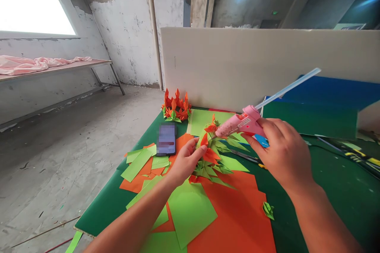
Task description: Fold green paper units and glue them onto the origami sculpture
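My right hand is wrapped round the handle of a pink hot glue gun. A long clear glue stick juts up from its back end, and its nozzle points left and down at the folded paper. Thumb and fingers of my left hand pinch an orange and green origami paper piece close to the nozzle. Spiky green folded leaves spread around and below it. Whether the nozzle touches the paper I cannot tell.
A finished-looking orange and green paper crown stands at the table's far left corner. Near it lies a phone. Orange sheets and green sheets cover the green table. Scissors and a small green folded piece lie rightward.
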Motion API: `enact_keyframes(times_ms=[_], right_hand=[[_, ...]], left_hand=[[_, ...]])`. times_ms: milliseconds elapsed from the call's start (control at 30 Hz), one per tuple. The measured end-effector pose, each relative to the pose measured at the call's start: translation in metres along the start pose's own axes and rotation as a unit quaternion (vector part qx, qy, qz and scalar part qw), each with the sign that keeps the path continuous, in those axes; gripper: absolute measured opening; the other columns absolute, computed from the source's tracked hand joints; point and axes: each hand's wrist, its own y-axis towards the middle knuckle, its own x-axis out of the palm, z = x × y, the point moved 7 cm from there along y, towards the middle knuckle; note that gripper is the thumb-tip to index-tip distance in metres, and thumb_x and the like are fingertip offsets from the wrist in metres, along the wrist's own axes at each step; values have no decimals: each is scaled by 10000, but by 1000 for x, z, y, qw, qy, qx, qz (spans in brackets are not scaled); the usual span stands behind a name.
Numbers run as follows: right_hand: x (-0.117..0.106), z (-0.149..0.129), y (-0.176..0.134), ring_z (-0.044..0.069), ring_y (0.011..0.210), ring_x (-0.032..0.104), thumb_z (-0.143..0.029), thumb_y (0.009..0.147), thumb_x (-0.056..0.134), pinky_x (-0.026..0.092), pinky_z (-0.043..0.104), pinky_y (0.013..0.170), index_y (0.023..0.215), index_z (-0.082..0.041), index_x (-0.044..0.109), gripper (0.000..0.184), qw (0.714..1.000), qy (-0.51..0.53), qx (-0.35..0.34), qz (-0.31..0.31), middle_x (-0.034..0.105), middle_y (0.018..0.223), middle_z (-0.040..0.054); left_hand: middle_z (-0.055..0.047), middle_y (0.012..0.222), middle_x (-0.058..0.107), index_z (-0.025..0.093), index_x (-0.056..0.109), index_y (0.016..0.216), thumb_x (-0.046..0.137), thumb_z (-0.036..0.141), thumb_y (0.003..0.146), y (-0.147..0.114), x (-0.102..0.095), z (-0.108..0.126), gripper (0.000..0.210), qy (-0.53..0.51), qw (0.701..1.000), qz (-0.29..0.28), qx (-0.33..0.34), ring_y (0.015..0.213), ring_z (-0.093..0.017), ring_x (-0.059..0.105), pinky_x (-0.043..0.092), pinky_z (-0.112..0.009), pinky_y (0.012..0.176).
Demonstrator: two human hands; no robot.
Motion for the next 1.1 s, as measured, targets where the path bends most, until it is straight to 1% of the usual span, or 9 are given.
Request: enact_keyframes(times_ms=[200,400,667,833,900,1000,1067,1100], right_hand=[[4,-1,0,263,828,578,-250,912,517,454,360,720,1063,-118,564,207,1000,1,-8,-13,633,911,126],[2,0,0,255,815,569,-220,918,511,452,357,738,1059,-117,576,186,1000,6,-18,-2,653,919,124],[3,3,-1,248,833,571,-253,921,512,447,354,758,1109,-152,561,219,1000,14,-25,-5,644,944,105],[4,7,-1,260,858,571,-334,928,494,439,368,746,1162,-164,537,293,999,5,-38,-35,626,983,115],[4,9,-1,261,851,570,-364,933,479,435,369,734,1167,-168,538,311,998,8,-37,-47,624,986,116],[6,15,-1,262,838,567,-383,951,428,427,368,722,1140,-171,559,313,998,12,-18,-56,626,957,116],[11,25,-4,265,835,567,-407,960,392,421,358,700,1103,-161,574,338,998,21,20,-56,627,923,118],[16,32,-6,265,831,568,-424,962,378,418,348,680,1086,-154,577,358,997,29,50,-58,629,908,119]], left_hand=[[-17,883,656,199,619,1036,660,443,782,0,3,-1,355,2,1000,-15,1,794,-158,625,503,-250,709],[-1,857,643,209,621,1018,654,428,798,0,3,-3,313,3,1000,-16,4,771,-134,613,495,-228,692],[-19,904,649,196,614,1067,644,428,807,-1,5,-1,350,3,1000,-21,-1,810,-142,622,506,-239,722],[-13,884,656,196,617,1043,656,444,789,-1,5,-3,357,11,1000,-9,-4,791,-141,625,497,-234,710],[-16,892,658,194,614,1053,670,454,771,-1,2,-3,388,14,1000,8,-3,791,-147,625,495,-237,700],[-22,896,662,189,602,1087,692,459,744,-1,-2,-2,446,6,999,41,-6,800,-157,629,500,-246,694],[-25,921,667,196,599,1093,697,456,739,-1,-3,0,450,-10,999,48,-9,832,-165,634,505,-255,715],[-26,949,670,202,597,1095,700,451,737,-1,-4,0,448,-17,998,52,-11,858,-168,635,504,-258,733]])
